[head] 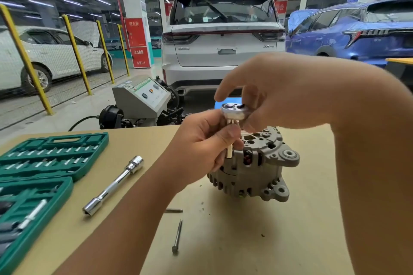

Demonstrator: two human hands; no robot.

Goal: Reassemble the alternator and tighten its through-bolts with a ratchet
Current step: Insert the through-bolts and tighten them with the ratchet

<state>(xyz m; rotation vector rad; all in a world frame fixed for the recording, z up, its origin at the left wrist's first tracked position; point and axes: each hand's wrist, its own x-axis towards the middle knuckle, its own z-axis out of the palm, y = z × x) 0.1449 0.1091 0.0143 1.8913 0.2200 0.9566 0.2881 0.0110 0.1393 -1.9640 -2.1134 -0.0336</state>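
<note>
Tan tabletop point(245, 241) carrying a grey alternator point(252, 169) right of centre; two loose through-bolts point(177, 235) lying near the front; chrome extension bar point(114, 185) angled at left, beside the open green socket case point(44, 163).

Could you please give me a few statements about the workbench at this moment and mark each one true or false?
1. The left hand grips the shaft under the ratchet head. True.
2. The alternator lies inside the green socket case. False: it sits on the tan table, apart from the case.
3. Two loose bolts lie on the table in front of the alternator, the long bolt nearer the camera. True.
4. The chrome extension bar is held in the right hand. False: it lies on the table; the right hand is at the ratchet head.
</note>
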